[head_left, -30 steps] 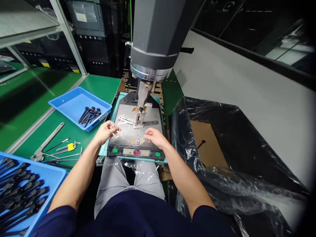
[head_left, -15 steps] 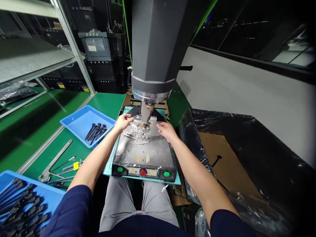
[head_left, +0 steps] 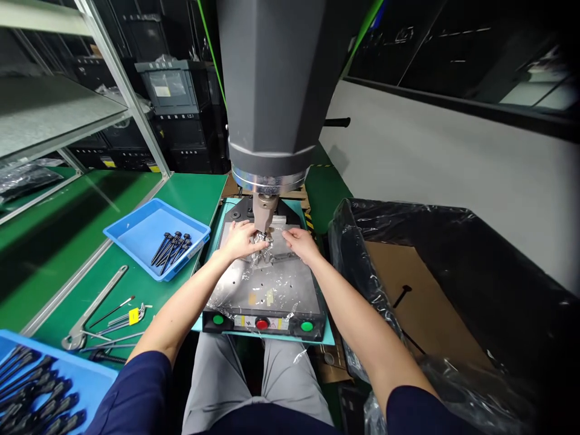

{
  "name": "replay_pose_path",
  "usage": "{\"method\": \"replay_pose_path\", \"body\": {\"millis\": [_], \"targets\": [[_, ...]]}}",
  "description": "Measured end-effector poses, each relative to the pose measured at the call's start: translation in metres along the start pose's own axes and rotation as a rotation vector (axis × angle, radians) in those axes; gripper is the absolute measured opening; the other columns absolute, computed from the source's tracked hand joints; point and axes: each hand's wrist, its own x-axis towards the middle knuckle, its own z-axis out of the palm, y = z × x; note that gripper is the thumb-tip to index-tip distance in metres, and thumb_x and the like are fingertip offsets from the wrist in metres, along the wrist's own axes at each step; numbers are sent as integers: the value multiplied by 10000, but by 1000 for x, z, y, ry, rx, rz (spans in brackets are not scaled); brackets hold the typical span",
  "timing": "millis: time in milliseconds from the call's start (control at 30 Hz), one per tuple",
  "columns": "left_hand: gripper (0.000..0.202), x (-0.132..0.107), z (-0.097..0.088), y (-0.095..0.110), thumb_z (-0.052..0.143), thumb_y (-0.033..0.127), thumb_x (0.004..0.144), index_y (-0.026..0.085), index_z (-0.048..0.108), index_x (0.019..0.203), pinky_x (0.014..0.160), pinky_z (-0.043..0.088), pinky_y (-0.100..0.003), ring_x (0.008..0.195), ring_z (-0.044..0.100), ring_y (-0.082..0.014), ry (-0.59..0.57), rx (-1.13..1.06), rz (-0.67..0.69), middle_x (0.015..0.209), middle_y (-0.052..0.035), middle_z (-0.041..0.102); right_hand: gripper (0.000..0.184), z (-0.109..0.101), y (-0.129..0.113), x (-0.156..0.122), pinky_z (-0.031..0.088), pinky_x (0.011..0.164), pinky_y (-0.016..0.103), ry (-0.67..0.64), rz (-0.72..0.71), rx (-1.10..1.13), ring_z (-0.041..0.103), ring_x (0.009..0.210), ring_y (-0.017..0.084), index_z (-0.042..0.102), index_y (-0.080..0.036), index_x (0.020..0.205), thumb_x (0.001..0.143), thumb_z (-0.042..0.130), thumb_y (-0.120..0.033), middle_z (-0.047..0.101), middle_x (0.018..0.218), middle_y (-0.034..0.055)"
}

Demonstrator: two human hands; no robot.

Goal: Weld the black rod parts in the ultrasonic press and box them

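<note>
A sheet of clear plastic film (head_left: 226, 284) lies crumpled and shiny over the metal base plate (head_left: 294, 290) of a press. My left hand (head_left: 242, 241) rests on the film left of the press's tool tip (head_left: 264, 217), fingers stretched out and the thumb reaching just below the tip. On the other side, my right hand (head_left: 299, 243) pinches at the film with thumb and forefinger. Small metal fixture parts (head_left: 283, 257) show beneath the film under the tool; their detail is blurred by glare.
Two green buttons (head_left: 307, 326) and a red button (head_left: 261, 324) line the base's front. Left stand a blue tray (head_left: 136, 220) with several black bolt-like parts, a wrench (head_left: 97, 305), hex keys (head_left: 131, 315) and a fuller blue tray (head_left: 102, 368). A plastic-lined box (head_left: 421, 272) stands right.
My left hand has moved right and down, closer to the tool tip, and its fingers have spread. The film now covers more of the plate's left side. My right hand has shifted slightly.
</note>
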Motion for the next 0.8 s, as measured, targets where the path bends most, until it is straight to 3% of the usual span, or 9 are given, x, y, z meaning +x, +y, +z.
{"method": "replay_pose_path", "body": {"millis": [167,333,467,667,800], "targets": [[424,12,-2,0,651,566,759,240,713,1023,929,395,-405,903,649,-289,-113,137,12,811,-54,696,416,3,10,12,293,478,247,52,-52,-152,435,484,139,496,-225,568,812,582,-551,491,483,-33],[475,15,-5,4,640,592,754,263,711,1089,912,405,-397,892,661,-293,-132,158,30,821,-52,709,406,14,14,12,272,483,254,94,-26,-321,453,503,153,480,-225,526,851,565,-454,478,470,-28],[497,12,-7,6,618,624,763,259,716,1086,903,417,-381,918,662,-289,-115,186,28,837,-60,713,390,14,6,6,319,519,257,101,4,-449,526,565,171,556,-210,565,902,534,-404,572,542,11],[496,10,-11,14,626,646,746,218,728,974,952,404,-419,962,642,-287,-68,228,-9,891,-66,705,312,-22,-30,-13,433,743,326,236,-53,-598,629,882,266,695,-180,967,973,427,-338,694,955,134],[494,7,-24,15,653,624,747,173,715,938,992,402,-458,1086,603,-309,-3,257,15,1034,-111,698,312,-54,-44,-47,448,899,402,324,-232,-623,615,1011,296,702,-169,1010,952,437,-324,692,1037,143]]}}
